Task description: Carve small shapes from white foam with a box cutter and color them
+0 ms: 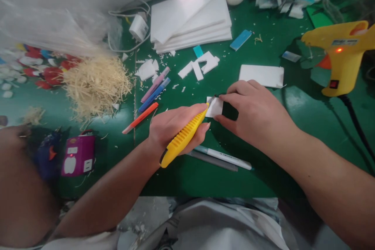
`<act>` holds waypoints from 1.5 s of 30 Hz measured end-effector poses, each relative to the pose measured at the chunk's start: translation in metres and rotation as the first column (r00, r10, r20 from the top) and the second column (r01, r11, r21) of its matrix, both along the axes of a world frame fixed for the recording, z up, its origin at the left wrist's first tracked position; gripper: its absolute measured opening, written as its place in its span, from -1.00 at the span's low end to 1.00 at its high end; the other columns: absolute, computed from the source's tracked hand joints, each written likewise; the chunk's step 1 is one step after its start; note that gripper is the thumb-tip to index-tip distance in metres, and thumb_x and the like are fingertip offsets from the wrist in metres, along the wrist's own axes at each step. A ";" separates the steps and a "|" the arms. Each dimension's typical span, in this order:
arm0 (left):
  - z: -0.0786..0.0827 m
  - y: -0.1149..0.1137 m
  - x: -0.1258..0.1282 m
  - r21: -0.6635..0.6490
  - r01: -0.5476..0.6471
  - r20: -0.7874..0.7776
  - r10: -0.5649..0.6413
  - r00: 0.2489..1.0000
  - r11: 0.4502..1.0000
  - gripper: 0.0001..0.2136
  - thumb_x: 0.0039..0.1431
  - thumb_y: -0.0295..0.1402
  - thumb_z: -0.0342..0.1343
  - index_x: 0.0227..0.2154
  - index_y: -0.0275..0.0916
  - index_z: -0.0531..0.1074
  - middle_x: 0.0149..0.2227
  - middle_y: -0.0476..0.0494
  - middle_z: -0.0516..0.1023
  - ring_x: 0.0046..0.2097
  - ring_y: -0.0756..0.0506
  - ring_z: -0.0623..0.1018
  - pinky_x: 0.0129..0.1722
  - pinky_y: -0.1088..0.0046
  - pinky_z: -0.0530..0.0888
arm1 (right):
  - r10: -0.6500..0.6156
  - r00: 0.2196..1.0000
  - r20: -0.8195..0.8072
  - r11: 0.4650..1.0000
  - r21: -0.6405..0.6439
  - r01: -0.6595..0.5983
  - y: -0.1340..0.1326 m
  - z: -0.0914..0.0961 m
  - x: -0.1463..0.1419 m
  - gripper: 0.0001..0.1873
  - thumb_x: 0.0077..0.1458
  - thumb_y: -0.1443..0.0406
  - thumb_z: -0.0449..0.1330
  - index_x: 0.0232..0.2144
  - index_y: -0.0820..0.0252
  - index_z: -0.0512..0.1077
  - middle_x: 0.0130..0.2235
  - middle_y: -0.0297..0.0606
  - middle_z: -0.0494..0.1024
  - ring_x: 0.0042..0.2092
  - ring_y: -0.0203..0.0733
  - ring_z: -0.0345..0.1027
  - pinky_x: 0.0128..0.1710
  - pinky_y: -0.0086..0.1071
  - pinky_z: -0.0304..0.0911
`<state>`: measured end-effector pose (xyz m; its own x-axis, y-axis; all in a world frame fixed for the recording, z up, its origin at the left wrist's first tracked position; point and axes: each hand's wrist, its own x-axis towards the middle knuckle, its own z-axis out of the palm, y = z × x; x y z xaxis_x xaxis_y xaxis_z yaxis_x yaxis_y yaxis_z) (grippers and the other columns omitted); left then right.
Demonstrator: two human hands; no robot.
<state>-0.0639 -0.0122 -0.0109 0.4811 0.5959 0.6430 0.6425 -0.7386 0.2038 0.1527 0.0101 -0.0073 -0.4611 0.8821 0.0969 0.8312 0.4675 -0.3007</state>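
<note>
My left hand [172, 125] is closed around a yellow utility knife [183, 137], its tip against a small white foam piece [215, 106] on the green table [263, 164]. My right hand [252, 111] pinches that foam piece from the right, fingers curled over it. Two pens [222, 157] lie on the table just below both hands.
A yellow hot glue gun [342, 52] with its light on stands at right, cord trailing down. A stack of white foam sheets [190, 17] lies at the back, with foam scraps [202, 66] and coloured markers [154, 91] nearby. A straw pile [96, 82] and purple box [78, 155] are at left.
</note>
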 end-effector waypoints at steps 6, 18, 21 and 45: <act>0.003 -0.003 0.001 -0.013 0.001 -0.021 -0.002 1.000 1.000 -0.79 0.29 -0.39 0.23 -0.03 -0.20 0.54 -0.16 -0.08 0.77 -0.29 -0.08 0.76 -0.22 0.53 0.72 | 0.003 1.000 0.001 1.000 0.030 -0.003 -0.002 -0.002 0.001 -0.82 0.14 0.27 0.34 -0.24 0.26 0.65 -0.16 -0.02 0.59 -0.15 0.07 0.37 -0.16 -0.08 0.35; 0.003 -0.005 -0.001 -0.037 0.016 -0.013 -0.016 1.000 0.999 -0.77 0.28 -0.41 0.24 -0.02 -0.23 0.51 -0.15 -0.11 0.77 -0.28 -0.07 0.76 -0.20 0.52 0.70 | 0.017 1.000 0.008 0.999 0.048 -0.018 -0.002 -0.003 0.001 -0.80 0.17 0.27 0.32 -0.19 0.27 0.64 -0.13 0.02 0.59 -0.13 0.08 0.37 -0.13 -0.08 0.34; 0.004 -0.004 -0.001 -0.031 0.039 -0.042 -0.040 0.998 0.999 -0.77 0.28 -0.43 0.22 -0.01 -0.20 0.49 -0.17 -0.08 0.77 -0.31 -0.06 0.75 -0.23 0.53 0.70 | 0.006 1.000 -0.007 0.998 0.065 -0.006 -0.003 -0.004 0.001 -0.74 0.15 0.28 0.33 -0.14 0.30 0.63 -0.12 0.03 0.59 -0.11 0.10 0.36 -0.14 -0.08 0.34; 0.007 -0.005 0.001 -0.039 0.035 0.000 -0.035 0.999 0.999 -0.76 0.24 -0.46 0.13 -0.05 -0.15 0.47 -0.30 -0.01 0.74 -0.40 -0.05 0.71 -0.36 0.53 0.67 | 0.026 0.999 -0.026 0.999 0.029 -0.025 -0.004 -0.002 -0.001 -0.83 0.17 0.28 0.30 -0.24 0.26 0.64 -0.14 0.00 0.59 -0.15 0.05 0.36 -0.19 -0.10 0.32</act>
<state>-0.0630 -0.0173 -0.0037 0.5023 0.6036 0.6192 0.6168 -0.7520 0.2326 0.1521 0.0063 -0.0093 -0.4805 0.8666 0.1345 0.8107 0.4974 -0.3087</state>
